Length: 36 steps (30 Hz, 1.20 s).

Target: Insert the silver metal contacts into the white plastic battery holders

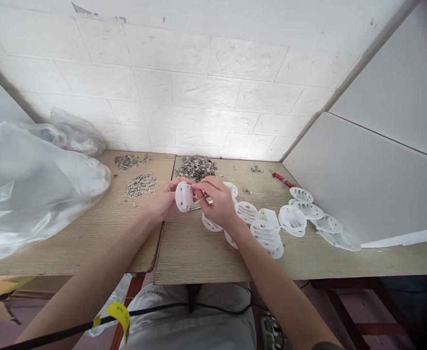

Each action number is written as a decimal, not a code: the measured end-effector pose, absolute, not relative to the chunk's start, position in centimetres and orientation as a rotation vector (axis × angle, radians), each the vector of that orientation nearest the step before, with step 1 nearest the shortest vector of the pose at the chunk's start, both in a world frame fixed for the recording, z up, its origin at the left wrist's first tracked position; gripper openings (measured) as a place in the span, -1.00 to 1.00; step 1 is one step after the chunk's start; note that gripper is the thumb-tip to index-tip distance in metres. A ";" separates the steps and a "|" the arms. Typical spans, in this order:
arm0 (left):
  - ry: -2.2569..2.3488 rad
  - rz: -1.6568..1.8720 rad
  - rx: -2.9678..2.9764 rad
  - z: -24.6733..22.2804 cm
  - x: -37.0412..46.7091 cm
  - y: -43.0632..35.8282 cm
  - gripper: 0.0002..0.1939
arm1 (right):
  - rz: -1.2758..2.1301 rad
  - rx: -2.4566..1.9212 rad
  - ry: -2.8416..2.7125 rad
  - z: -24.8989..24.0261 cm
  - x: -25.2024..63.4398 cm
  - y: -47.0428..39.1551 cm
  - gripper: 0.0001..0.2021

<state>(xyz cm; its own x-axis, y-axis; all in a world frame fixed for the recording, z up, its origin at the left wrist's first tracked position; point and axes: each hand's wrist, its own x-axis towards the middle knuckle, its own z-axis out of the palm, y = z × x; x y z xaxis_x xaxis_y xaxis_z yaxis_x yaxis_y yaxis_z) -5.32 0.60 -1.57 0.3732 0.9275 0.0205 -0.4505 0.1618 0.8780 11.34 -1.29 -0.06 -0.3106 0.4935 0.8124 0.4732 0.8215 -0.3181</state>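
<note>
Left hand gripped a round white plastic piece, fingers closed on its left side. The piece was held tilted up above the tabletop, near the seam where two boards met. Right hand was at the piece's right edge — fingers bent and pinched in, closed on a thin tool (partly hidden, exact type unclear).

Just behind the hands sat a dense heap of small metal parts. On the left board: a flatter spread of metal bits, plus a smaller metal pile behind it. More white discs lay to the right of the hands, some overlapping, some under or beside the right forearm — the row ran on toward the grey panel. A red-handled tool lay at the far right, close to the end discs. A big clear plastic bag took up the left side; a black cable with a yellow tag crossed low in front of the person's lap.
</note>
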 end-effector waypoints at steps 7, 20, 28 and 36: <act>0.862 1.082 1.156 -0.6 -5.6 0.6 -0.75 | 0.065 -0.899 -2.012 -0.1 11.7 -1.0 -0.79; 1.587 0.502 2.072 -0.6 -7.7 3.0 -0.85 | 0.260 -1.074 -1.864 0.0 12.6 -0.5 -0.81; 1.714 0.385 2.052 -0.5 -7.0 2.9 -0.95 | 0.235 -1.096 -1.904 -0.3 12.6 -0.3 -0.80; 1.674 0.390 2.071 -0.9 -8.0 2.8 -0.90 | 0.318 -1.116 -1.976 -0.5 12.3 -0.5 -0.81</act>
